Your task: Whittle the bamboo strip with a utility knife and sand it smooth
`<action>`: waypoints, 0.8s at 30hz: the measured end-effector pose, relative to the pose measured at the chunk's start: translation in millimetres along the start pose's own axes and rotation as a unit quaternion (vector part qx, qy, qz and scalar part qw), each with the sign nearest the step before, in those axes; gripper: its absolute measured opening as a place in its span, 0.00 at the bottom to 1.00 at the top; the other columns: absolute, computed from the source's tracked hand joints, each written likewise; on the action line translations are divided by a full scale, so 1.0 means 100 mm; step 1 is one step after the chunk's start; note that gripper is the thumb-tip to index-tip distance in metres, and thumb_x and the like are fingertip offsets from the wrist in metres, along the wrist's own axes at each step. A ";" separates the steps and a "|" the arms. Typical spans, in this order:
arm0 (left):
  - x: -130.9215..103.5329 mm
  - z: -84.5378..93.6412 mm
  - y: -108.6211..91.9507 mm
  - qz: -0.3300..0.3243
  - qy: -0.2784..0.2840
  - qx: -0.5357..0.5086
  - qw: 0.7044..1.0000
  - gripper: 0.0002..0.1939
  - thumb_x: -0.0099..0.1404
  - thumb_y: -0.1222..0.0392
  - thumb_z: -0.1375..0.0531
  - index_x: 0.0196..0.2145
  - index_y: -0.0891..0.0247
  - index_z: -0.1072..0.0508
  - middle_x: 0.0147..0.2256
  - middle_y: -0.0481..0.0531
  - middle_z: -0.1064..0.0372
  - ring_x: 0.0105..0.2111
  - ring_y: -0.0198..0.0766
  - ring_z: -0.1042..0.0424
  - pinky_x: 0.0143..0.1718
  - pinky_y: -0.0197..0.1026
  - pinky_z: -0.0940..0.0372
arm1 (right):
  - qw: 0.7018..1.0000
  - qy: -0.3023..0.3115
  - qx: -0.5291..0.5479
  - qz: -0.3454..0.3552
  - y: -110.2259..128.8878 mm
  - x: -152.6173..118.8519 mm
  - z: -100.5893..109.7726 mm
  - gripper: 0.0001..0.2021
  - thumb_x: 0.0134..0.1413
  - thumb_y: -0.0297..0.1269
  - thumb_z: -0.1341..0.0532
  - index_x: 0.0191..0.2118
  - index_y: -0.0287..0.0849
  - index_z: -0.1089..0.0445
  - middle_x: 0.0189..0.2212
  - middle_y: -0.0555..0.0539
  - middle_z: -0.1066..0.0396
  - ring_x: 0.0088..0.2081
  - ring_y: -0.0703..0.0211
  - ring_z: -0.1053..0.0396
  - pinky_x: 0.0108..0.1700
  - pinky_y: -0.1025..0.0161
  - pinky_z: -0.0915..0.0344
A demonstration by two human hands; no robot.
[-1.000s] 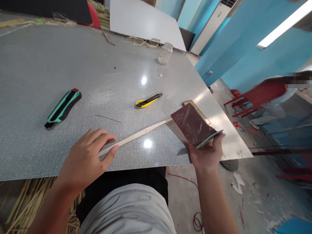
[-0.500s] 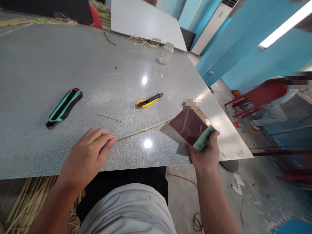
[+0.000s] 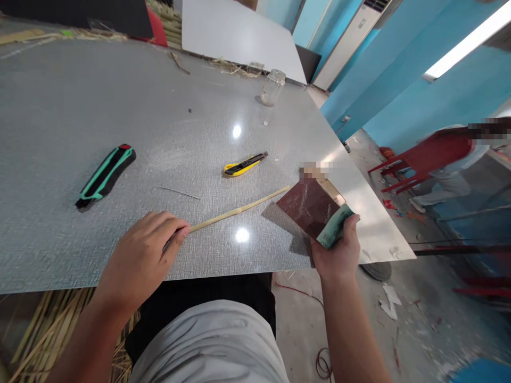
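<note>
Between its thumb and fingers, my left hand [image 3: 149,252] pinches one end of a thin pale bamboo strip [image 3: 237,210] above the grey tabletop [image 3: 131,101]. The strip slants up to the right, and its far end shows beside the sandpaper. My right hand [image 3: 337,250] grips a folded brown sandpaper sheet [image 3: 309,205] with a green printed back. Behind the strip lies a yellow and black cutter [image 3: 245,164]. A larger teal and black cutter [image 3: 106,176] rests at the left. One thin sliver [image 3: 179,192] lies between them.
A glass jar [image 3: 273,88] stands near the table's back right. White board [image 3: 239,37] and bamboo scraps [image 3: 235,67] are behind. Bamboo strips [image 3: 43,330] lie below the front edge. A person sits on a red chair [image 3: 439,151] at the right.
The strip's far end, earlier at or behind the sandpaper's edge, now shows free of it, and the strip looks turned to a wider face. My hands have hardly moved.
</note>
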State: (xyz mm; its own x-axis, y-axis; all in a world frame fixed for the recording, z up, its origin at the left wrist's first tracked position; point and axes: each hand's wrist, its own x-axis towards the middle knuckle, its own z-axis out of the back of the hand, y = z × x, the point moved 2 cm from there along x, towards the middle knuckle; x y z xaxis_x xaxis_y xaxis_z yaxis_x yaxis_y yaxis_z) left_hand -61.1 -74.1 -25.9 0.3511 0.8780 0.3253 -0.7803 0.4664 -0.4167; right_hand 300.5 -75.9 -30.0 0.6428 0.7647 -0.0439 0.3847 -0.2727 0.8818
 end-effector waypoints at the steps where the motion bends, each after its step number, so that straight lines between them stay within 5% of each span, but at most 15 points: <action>1: 0.00 0.00 0.00 -0.001 -0.001 -0.001 1.000 0.09 0.79 0.57 0.46 0.42 0.60 0.28 0.38 0.51 0.28 0.39 0.41 0.31 0.42 0.45 0.38 | 1.000 0.001 0.002 -0.001 0.01 0.00 0.00 0.20 0.65 0.57 0.38 0.52 0.51 0.22 0.50 0.51 0.20 0.56 0.54 0.24 0.65 0.46 0.31; 9: -0.01 0.01 0.00 -0.005 -0.003 0.002 1.000 0.07 0.78 0.58 0.46 0.43 0.59 0.29 0.38 0.50 0.28 0.39 0.41 0.31 0.42 0.45 0.38 | 0.997 0.028 0.066 -0.007 0.11 0.01 0.04 0.24 0.65 0.61 0.40 0.51 0.48 0.22 0.48 0.48 0.19 0.54 0.52 0.22 0.54 0.53 0.23; 15: 0.00 0.00 0.00 -0.011 -0.007 0.000 1.000 0.07 0.78 0.58 0.46 0.42 0.59 0.29 0.38 0.51 0.28 0.39 0.43 0.30 0.42 0.46 0.37 | 0.994 0.050 0.089 -0.035 0.19 0.02 -0.02 0.17 0.65 0.55 0.41 0.50 0.55 0.23 0.50 0.50 0.19 0.51 0.54 0.21 0.43 0.56 0.20; 24: -0.01 -0.01 0.03 -0.009 -0.010 0.004 1.000 0.08 0.78 0.57 0.46 0.43 0.59 0.28 0.38 0.51 0.27 0.40 0.43 0.30 0.42 0.45 0.37 | 0.996 0.006 0.085 -0.030 0.17 0.02 -0.02 0.18 0.63 0.52 0.41 0.48 0.47 0.22 0.47 0.45 0.19 0.50 0.51 0.21 0.41 0.55 0.20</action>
State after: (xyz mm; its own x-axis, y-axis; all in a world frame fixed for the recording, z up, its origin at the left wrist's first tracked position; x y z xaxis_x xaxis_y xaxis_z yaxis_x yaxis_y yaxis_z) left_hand -63.4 -73.8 -28.0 0.3546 0.8669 0.3504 -0.7784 0.4813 -0.4030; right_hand 306.8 -77.6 -13.9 0.6078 0.7893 -0.0870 0.5296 -0.3213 0.7850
